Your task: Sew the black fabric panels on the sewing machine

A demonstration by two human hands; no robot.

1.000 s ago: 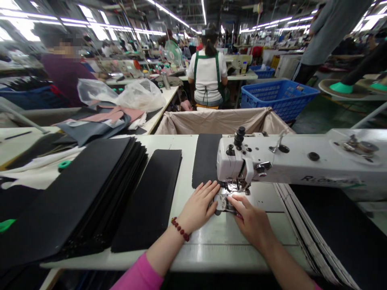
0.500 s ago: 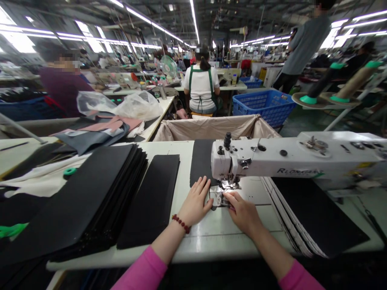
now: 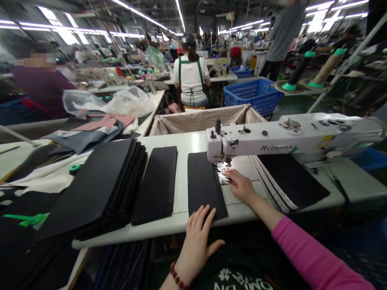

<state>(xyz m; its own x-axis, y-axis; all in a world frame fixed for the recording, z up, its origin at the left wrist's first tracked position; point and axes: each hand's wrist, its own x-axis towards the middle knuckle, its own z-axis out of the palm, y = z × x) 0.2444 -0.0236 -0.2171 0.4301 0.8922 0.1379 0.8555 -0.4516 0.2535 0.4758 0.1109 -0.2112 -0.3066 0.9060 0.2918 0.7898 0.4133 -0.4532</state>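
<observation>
A black rectangular panel lies flat on the table, its right edge beside the needle area of a white sewing machine. My left hand rests its fingertips on the panel's near edge, fingers spread and thumb out to the side. Close to the presser foot, my right hand is closed, with thumb and fingers drawn together at the lit needle plate. What those fingers hold, if anything, is hidden.
Left of the panel lie a smaller black stack and a taller black stack. More stacked panels sit right, under the machine arm. A fabric-lined bin stands behind the table. A person sits beyond it.
The black panel has come towards me from behind the needle. My left hand has moved back to its near edge, while my right hand stays by the needle. The view has shifted.
</observation>
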